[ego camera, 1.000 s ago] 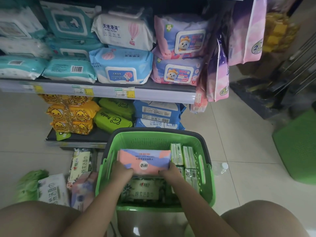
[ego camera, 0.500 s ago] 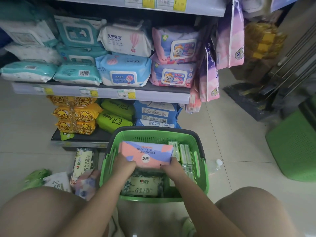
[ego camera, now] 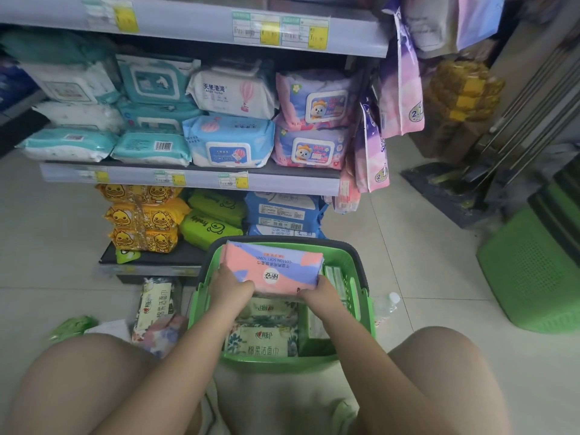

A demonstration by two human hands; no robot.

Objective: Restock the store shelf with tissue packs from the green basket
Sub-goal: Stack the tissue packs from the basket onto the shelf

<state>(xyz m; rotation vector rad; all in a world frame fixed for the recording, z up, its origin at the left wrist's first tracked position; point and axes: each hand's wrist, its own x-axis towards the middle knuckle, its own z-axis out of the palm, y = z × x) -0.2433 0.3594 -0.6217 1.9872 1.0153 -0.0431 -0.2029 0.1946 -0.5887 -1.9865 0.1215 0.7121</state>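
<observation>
- My left hand (ego camera: 230,285) and right hand (ego camera: 323,293) gripped the near edge of a soft pink-and-lavender plastic tissue pack (ego camera: 276,266), fingers curled beneath.
- Pack was over the green plastic slatted basket (ego camera: 357,262), above floral packs (ego camera: 262,340) lying inside.

We see a pale tiled floor (ego camera: 423,277) with the green basket (ego camera: 364,312) sitting on it, right in front of the store shelf (ego camera: 194,178). Left of the basket, floral tissue packs (ego camera: 155,304) lie on the tiles, and a second green basket (ego camera: 533,277) stands far right. On the middle shelf board, wipe packs (ego camera: 229,146) are stacked in rows. On the bottom board, yellow duck packs (ego camera: 142,219) sit left, green packs (ego camera: 213,227) beside them, blue packs (ego camera: 282,211) on the right.
</observation>
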